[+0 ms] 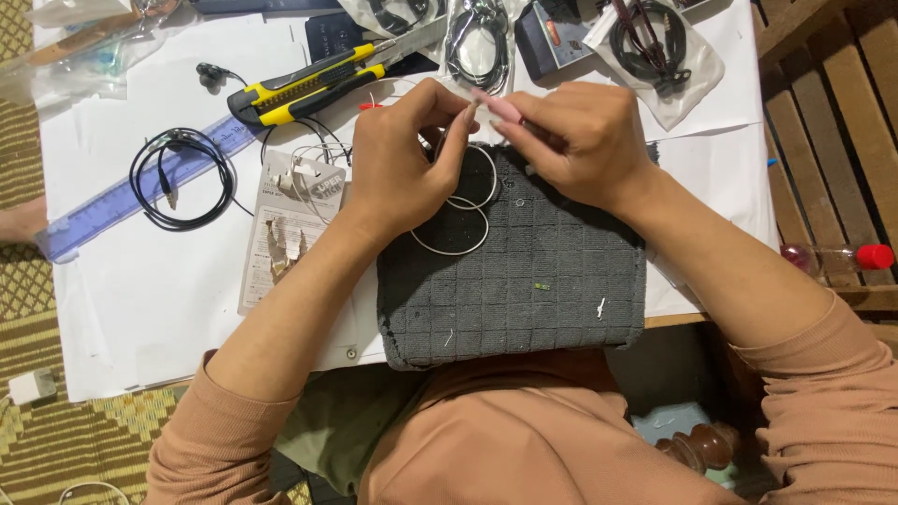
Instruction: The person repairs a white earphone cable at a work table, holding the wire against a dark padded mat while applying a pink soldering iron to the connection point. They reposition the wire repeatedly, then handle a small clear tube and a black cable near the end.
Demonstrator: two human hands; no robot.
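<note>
Nearest the person, against the peach-coloured sleeves and lap, a dark grey quilted pad [524,299] lies on the white paper-covered surface [140,309], with a few small scraps scattered on its squares. At the pad's far edge the two hands meet. The left hand [398,164] has its fingers [458,140] pressed together in a pinch on a thin white cable [458,245], whose loops hang down from the grip and rest on the pad's upper left part. The right hand [585,140] comes in from the other side, its fingers [500,108] closed tight on the end of that same cable, fingertips almost touching those of the left hand; the piece they pinch is too small to make out.

Just left of the pad lies a torn cardboard package [285,234] with white earphone parts on it. Further left, a coil of black cable [182,178] sits across a translucent blue ruler [122,201]. Beyond the hands, a yellow and black utility knife [309,86] lies slantwise. At the far edge are clear bags with coiled black cables [659,51]. To the right, on wooden slats, a small bottle with a red cap [842,256] lies on its side.
</note>
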